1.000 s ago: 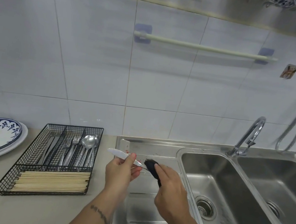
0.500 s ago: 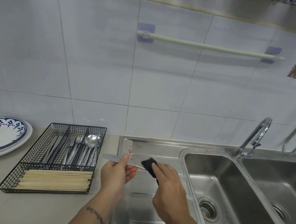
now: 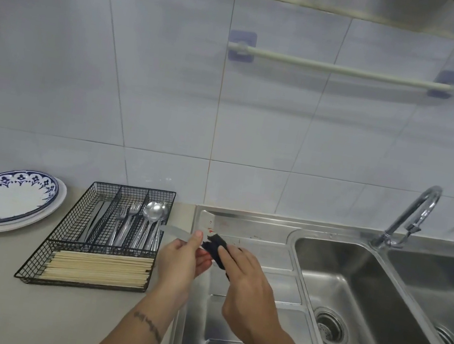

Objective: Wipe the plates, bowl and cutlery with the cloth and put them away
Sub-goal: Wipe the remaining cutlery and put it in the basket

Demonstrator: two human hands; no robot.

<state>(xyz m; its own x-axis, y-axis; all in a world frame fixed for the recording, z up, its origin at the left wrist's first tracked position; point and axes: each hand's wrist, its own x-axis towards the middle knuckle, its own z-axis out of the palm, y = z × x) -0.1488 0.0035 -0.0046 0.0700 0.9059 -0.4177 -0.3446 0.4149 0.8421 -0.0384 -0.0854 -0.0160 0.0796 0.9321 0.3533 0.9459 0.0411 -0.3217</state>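
Observation:
My left hand holds a silver table knife over the seam between counter and sink drainboard, its blade pointing left toward the cutlery tray. My right hand grips a dark cloth wrapped around the knife's other end, just right of my left thumb. A black wire cutlery tray on the counter holds knives, forks, spoons and a front row of wooden chopsticks. Two stacked plates, the top one blue-patterned, lie at the far left.
A steel double sink with a drainboard fills the right side, with a curved tap behind it and a hose at the right edge. A towel rail hangs on the tiled wall.
Both hands have slid a little left toward the tray with the knife. The cloth has stayed on the knife near my left thumb.

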